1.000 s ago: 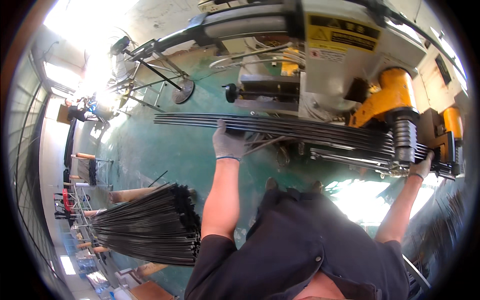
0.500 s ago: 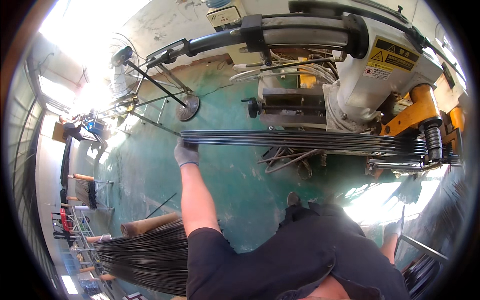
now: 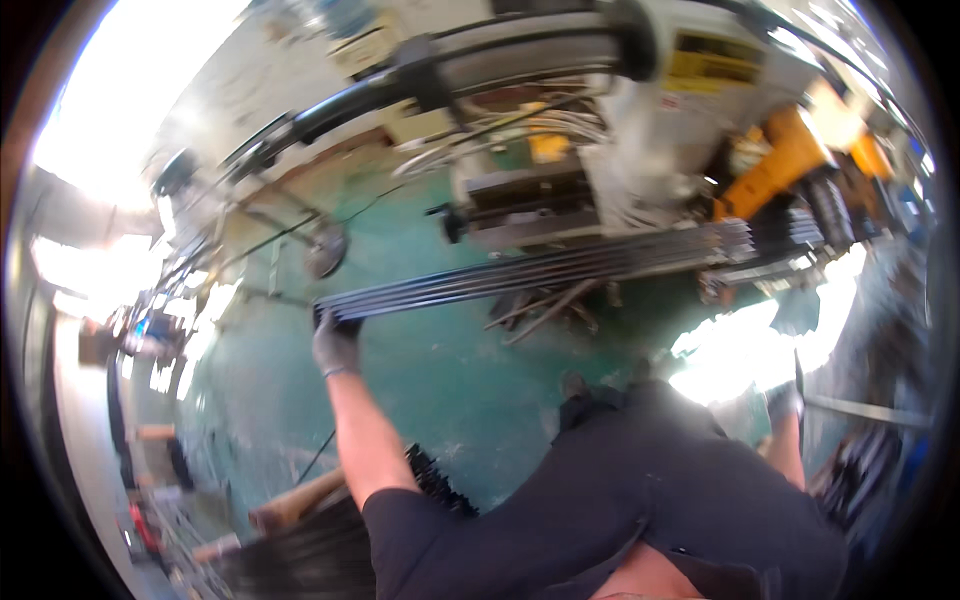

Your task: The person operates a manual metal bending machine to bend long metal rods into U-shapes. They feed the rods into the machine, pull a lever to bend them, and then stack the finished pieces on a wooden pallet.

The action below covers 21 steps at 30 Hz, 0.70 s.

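Your gloved left hand (image 3: pixel 338 347) is closed around the left end of the dark rods (image 3: pixel 520 277), which stretch rightward from it toward the orange machine arm (image 3: pixel 772 175), ahead of your right hand (image 3: pixel 785 403). That right hand, apart from those rods, is too blurred to tell whether it grips anything; a pale bar (image 3: pixel 868 410) lies just right of it

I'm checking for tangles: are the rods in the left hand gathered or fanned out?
Gathered: the dark rods run side by side in one band from the left hand; their far ends are blurred.
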Available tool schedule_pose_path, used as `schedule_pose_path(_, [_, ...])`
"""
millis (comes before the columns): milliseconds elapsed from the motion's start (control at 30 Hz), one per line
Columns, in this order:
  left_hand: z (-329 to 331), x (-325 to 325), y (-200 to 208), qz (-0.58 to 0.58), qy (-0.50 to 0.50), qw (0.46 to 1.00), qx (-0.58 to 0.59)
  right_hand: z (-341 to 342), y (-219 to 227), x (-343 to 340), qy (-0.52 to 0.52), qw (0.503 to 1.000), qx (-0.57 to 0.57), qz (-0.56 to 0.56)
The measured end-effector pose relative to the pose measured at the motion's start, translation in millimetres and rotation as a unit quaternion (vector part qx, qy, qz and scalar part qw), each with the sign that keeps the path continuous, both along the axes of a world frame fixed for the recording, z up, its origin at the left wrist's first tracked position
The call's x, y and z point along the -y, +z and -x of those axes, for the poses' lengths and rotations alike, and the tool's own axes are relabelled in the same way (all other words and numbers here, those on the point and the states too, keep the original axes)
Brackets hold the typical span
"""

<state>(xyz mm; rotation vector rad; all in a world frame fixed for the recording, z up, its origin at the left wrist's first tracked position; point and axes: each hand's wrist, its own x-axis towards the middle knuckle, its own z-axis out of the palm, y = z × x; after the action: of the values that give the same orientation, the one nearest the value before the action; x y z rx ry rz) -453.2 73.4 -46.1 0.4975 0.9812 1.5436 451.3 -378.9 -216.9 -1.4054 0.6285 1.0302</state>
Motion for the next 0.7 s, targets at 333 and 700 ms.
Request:
schedule_pose_path(333, [-38.1, 13.4, 32.8, 0.026, 0.215, 0.97, 0.112, 87.8, 115.1, -142.6, 0.169, 0.966, 0.179, 0.078])
schedule_pose_path(700, [-300.0, 73.6, -103.2, 0.275, 0.149, 0.937, 0.154, -60.6, -0.1, -118.7, 0.186, 0.965, 0.075, 0.17])
